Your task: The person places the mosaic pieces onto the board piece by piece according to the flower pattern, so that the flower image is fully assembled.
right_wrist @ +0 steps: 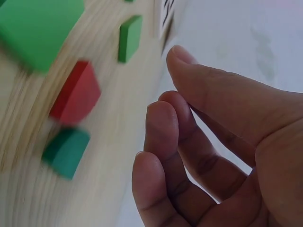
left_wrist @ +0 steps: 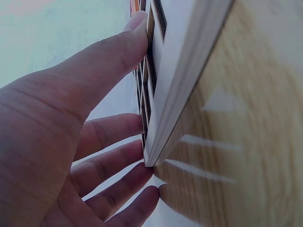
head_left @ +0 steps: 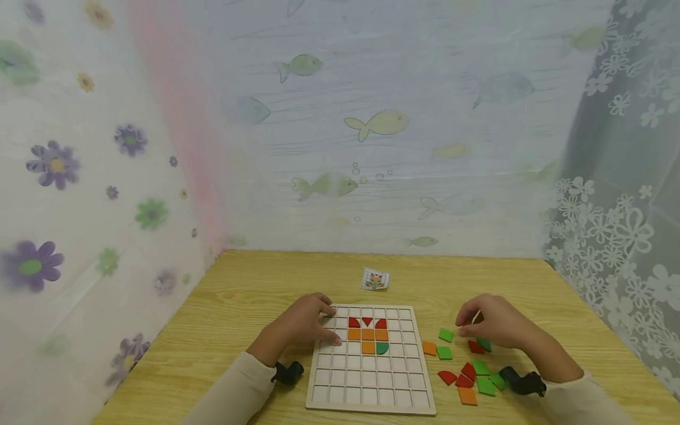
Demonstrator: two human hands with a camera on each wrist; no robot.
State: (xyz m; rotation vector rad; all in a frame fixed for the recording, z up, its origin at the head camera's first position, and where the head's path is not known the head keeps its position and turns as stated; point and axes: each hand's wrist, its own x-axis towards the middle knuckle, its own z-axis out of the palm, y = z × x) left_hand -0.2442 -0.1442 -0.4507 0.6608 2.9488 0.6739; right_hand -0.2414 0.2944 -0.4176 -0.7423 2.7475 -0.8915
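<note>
My left hand rests on the left edge of a white gridded wooden board, thumb and fingertips touching it; in the left wrist view the fingers are spread along the rim. On the board sit red pieces in one row, orange squares below, and a dark green rounded piece. My right hand hovers over loose tiles to the right, fingers loosely bent. In the right wrist view no piece shows between its fingers. Beneath it lie a red piece and a dark green piece.
Loose bright green squares, red rounded pieces and orange squares lie right of the board. A small pattern card lies behind it on the wooden table. Patterned sheets stand at the back and sides.
</note>
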